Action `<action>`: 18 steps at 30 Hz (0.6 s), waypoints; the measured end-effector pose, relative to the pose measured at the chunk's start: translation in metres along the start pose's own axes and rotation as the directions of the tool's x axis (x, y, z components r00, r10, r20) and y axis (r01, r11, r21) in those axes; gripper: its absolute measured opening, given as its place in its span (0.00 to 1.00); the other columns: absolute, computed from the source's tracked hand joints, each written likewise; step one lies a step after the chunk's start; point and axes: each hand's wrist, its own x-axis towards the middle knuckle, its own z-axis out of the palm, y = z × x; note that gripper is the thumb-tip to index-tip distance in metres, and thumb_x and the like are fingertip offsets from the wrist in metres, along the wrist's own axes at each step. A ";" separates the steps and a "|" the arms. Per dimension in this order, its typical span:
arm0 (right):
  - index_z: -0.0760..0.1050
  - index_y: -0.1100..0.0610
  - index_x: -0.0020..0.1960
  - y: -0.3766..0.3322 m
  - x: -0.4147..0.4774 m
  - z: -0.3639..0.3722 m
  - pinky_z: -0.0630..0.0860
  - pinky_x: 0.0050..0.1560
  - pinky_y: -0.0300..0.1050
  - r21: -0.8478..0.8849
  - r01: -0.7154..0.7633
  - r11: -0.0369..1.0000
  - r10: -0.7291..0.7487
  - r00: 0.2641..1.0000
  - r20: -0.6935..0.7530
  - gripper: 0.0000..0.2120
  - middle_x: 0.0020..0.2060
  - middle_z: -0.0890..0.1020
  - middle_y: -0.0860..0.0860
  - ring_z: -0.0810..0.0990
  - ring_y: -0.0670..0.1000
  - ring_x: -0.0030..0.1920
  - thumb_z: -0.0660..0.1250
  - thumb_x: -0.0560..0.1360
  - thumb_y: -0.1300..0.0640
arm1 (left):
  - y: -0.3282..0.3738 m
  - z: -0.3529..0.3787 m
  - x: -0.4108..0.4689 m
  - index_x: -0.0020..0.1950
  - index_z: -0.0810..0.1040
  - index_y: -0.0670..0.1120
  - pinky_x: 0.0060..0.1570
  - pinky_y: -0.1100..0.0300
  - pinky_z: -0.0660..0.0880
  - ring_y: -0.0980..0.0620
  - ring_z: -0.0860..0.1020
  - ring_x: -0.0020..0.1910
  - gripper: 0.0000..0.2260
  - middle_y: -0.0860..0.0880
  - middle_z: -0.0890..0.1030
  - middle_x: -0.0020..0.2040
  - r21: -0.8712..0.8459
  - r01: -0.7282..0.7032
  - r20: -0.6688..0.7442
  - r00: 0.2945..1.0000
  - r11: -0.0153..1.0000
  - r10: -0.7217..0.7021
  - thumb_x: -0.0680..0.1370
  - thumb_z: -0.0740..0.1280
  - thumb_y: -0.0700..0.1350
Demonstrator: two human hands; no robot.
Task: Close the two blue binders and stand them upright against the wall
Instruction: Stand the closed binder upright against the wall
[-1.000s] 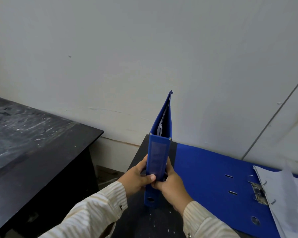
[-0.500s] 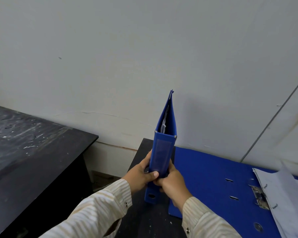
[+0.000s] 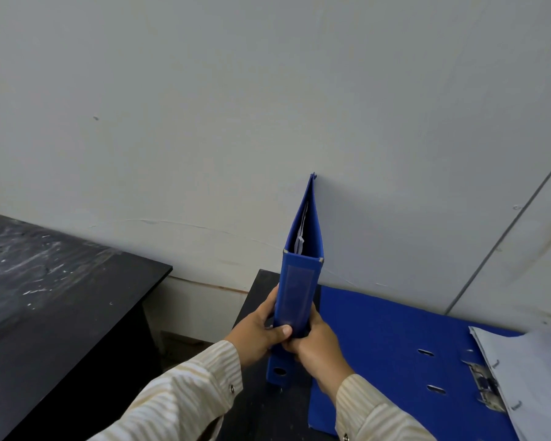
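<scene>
A closed blue binder [image 3: 299,281] stands upright on the black table [image 3: 255,300], spine toward me, its far top corner at the white wall [image 3: 268,106]. My left hand [image 3: 258,332] grips the spine's left side, thumb across the front. My right hand [image 3: 315,348] clasps the right side of the same spine. A second blue binder [image 3: 379,345] lies open and flat to the right, its metal ring clip [image 3: 484,386] showing and white sheets [image 3: 531,374] resting on its right half.
A second black table [image 3: 61,300] with a scuffed top stands to the left, separated by a gap [image 3: 188,316] down to the floor. A thin grey conduit [image 3: 506,233] runs diagonally up the wall at the right.
The upright binder has moved slightly toward the wall, its top corner now against it. Both hands keep the same hold on the spine.
</scene>
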 end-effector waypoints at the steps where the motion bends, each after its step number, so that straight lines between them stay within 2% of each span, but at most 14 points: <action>1: 0.60 0.42 0.72 0.000 0.001 0.000 0.79 0.54 0.46 0.003 0.004 1.000 -0.004 1.000 0.003 0.38 0.49 0.79 0.42 0.79 0.45 0.51 0.70 0.70 0.64 | -0.001 0.000 0.001 0.74 0.54 0.66 0.63 0.44 0.74 0.53 0.76 0.62 0.34 0.65 0.73 0.61 0.007 0.004 0.000 1.000 1.000 -0.004 0.76 0.67 0.44; 4: 0.60 0.42 0.72 0.000 0.001 -0.002 0.77 0.47 0.37 0.011 0.020 1.000 -0.020 1.000 0.011 0.37 0.48 0.79 0.41 0.78 0.42 0.49 0.70 0.70 0.64 | -0.002 -0.002 0.003 0.74 0.55 0.67 0.63 0.44 0.75 0.53 0.75 0.63 0.34 0.64 0.73 0.63 0.014 0.008 0.000 1.000 1.000 -0.008 0.76 0.68 0.45; 6: 0.60 0.41 0.72 0.000 0.002 -0.002 0.76 0.45 0.35 0.014 0.025 1.000 -0.026 1.000 0.012 0.37 0.48 0.78 0.40 0.77 0.41 0.48 0.70 0.70 0.64 | -0.003 -0.002 0.004 0.74 0.55 0.66 0.64 0.44 0.73 0.53 0.75 0.64 0.34 0.64 0.74 0.63 0.012 0.005 0.004 1.000 1.000 -0.005 0.76 0.68 0.45; 13: 0.59 0.42 0.73 0.002 0.003 0.000 0.79 0.53 0.43 0.002 0.018 1.000 -0.018 1.000 -0.004 0.38 0.51 0.79 0.43 0.78 0.44 0.51 0.71 0.70 0.63 | 0.000 0.000 0.001 0.75 0.54 0.63 0.65 0.51 0.73 0.56 0.74 0.64 0.33 0.66 0.73 0.61 0.025 -0.006 -0.008 1.000 1.000 0.006 0.77 0.67 0.43; 18: 0.59 0.41 0.72 0.002 0.003 0.000 0.79 0.54 0.46 -0.004 0.027 1.000 -0.027 1.000 -0.002 0.37 0.50 0.79 0.43 0.79 0.45 0.51 0.71 0.70 0.62 | 0.002 0.000 0.000 0.76 0.54 0.61 0.66 0.50 0.72 0.55 0.73 0.65 0.33 0.66 0.73 0.61 0.032 -0.008 -0.015 1.000 0.999 0.008 0.78 0.66 0.42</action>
